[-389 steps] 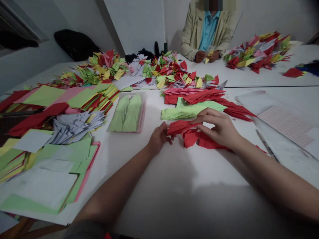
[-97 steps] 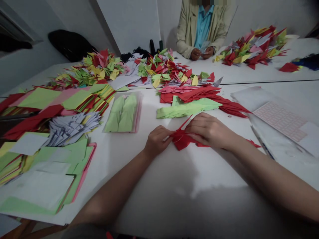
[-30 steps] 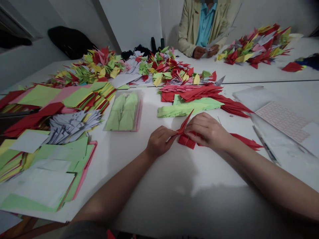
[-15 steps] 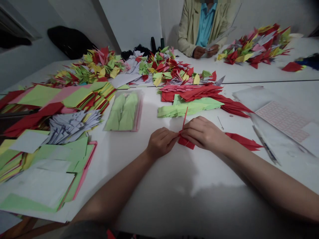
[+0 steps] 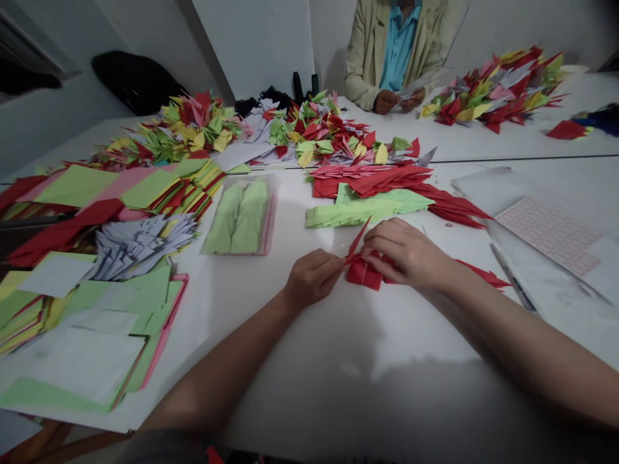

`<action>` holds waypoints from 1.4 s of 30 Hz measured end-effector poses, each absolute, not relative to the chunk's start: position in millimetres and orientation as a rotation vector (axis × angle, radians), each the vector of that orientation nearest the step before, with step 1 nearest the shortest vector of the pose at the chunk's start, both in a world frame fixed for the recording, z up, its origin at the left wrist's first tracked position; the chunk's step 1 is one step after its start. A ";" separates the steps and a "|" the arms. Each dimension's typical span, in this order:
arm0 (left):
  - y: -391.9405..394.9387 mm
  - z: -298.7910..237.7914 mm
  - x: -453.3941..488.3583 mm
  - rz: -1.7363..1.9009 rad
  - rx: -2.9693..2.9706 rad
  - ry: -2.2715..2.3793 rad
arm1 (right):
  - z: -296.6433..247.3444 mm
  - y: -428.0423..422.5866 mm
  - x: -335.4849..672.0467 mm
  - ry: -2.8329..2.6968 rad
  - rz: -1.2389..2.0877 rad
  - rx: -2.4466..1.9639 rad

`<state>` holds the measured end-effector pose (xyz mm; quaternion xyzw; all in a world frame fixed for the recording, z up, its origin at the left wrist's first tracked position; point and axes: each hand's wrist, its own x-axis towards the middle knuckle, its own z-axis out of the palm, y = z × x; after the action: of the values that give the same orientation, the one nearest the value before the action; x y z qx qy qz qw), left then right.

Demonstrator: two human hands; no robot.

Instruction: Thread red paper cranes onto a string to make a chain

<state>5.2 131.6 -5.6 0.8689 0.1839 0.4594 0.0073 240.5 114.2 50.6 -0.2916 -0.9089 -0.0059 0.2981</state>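
A folded red origami crane piece (image 5: 363, 271) lies on the white table (image 5: 309, 361), with one thin pointed tip rising toward the green strips. My left hand (image 5: 312, 278) pinches its left side between the fingers. My right hand (image 5: 403, 248) rests over its right side, the fingers covering part of the fold. Under my right wrist, a loose red folded strip (image 5: 483, 278) lies on the table, touching neither the crane piece nor my fingers.
Folded green strips (image 5: 367, 211) and red strips (image 5: 382, 180) lie just beyond my hands. Heaps of paper cranes (image 5: 329, 135) and stacked paper sheets (image 5: 97, 193) cover the table. A clear sleeve of green paper (image 5: 238, 217) lies left. A seated person's hands (image 5: 399, 100) hold paper across the table.
My right hand has shifted back and up from the red piece, showing more of its folded body. The pointed tip now leans right instead of standing nearly upright.
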 end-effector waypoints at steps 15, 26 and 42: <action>128.6 -6.2 4.3 1.391 2.754 0.594 | 43.3 116.4 238.3 -2.511 -0.159 -0.755; 129.5 -6.6 5.4 1.240 2.823 0.750 | 46.6 110.3 233.5 -2.490 -0.110 -0.712; 131.3 0.4 3.6 1.503 2.790 0.835 | 39.4 110.2 233.1 -2.369 -0.453 -0.749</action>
<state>3.6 131.3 0.4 0.8493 0.2542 0.4576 -0.0677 233.1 110.2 39.4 -0.2828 -0.8938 -0.1708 0.3032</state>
